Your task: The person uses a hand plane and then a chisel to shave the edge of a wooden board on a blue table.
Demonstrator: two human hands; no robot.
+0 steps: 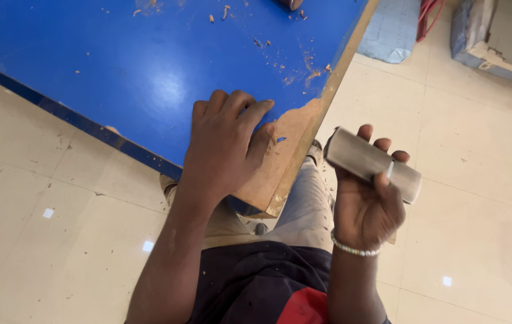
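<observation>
Head view, looking straight down. Left hand [227, 147] at frame centre, palm down, fingers curled together and pressed flat on the worn corner of a blue-painted wooden board [118, 66], holding nothing. Bare brown wood [292, 144] exposed just right of the hand, where the blue coat is chipped away along the board's edge. Small wood shavings [304, 66] scattered over the blue surface toward the upper centre of the frame.

Right hand [368, 201] at centre right, raised off the board and apart from it, fingers wrapped around a short grey metal cylinder [373, 165] lying tilted across the palm, upper end toward the left. Beaded bracelet [355, 247] on the wrist below.

Dark shirt with a red patch [268, 288] at the bottom centre, pale trousers [304, 204] between the two arms. Cream tiled floor [478, 180] all around. Grey box-like object [496, 36] in the upper right corner, partly cut off.
</observation>
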